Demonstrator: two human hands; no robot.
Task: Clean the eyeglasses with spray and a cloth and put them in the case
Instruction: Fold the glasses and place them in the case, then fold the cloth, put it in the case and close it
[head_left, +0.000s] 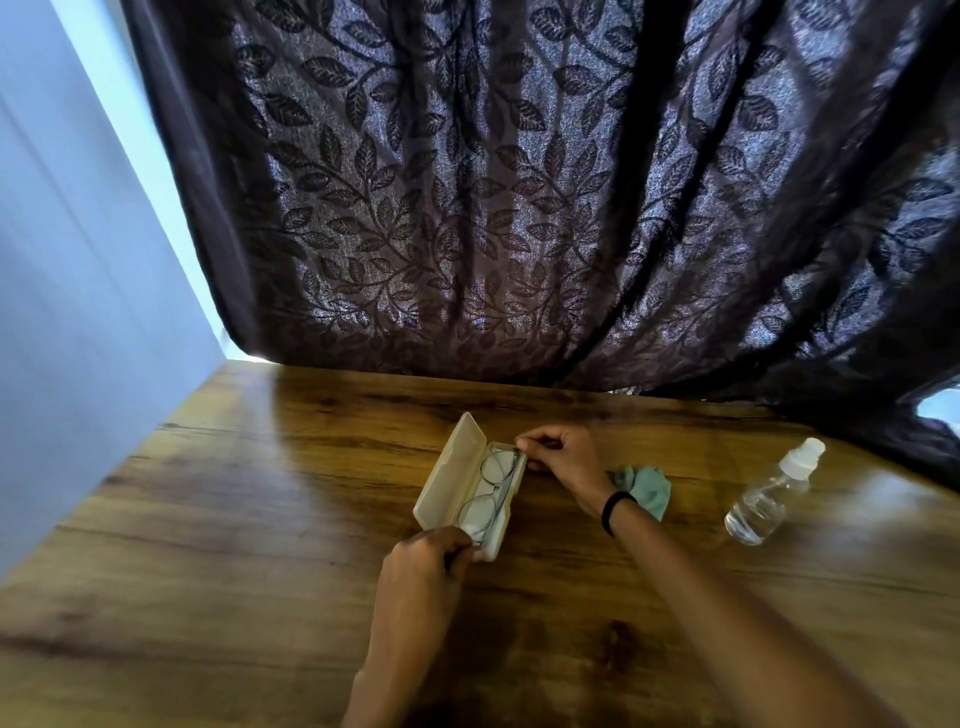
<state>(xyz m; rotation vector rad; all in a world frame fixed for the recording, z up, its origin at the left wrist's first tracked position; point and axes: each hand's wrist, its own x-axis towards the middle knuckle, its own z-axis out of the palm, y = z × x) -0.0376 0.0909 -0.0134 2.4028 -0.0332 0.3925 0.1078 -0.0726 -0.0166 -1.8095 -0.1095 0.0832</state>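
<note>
A cream eyeglasses case (448, 480) lies open on the wooden table (260, 519), lid tipped to the left. Thin-rimmed round eyeglasses (491, 491) lie folded inside its tray. My left hand (431, 564) grips the near end of the case. My right hand (563, 460) pinches the far end of the glasses at the case's far rim. A crumpled teal cloth (649, 488) lies on the table just behind my right wrist, partly hidden by it. A clear spray bottle (769, 499) with a white cap stands to the right.
A dark leaf-patterned curtain (519, 208) hangs down to the table's far edge. A pale wall (78, 312) runs along the left side. A black band circles my right wrist.
</note>
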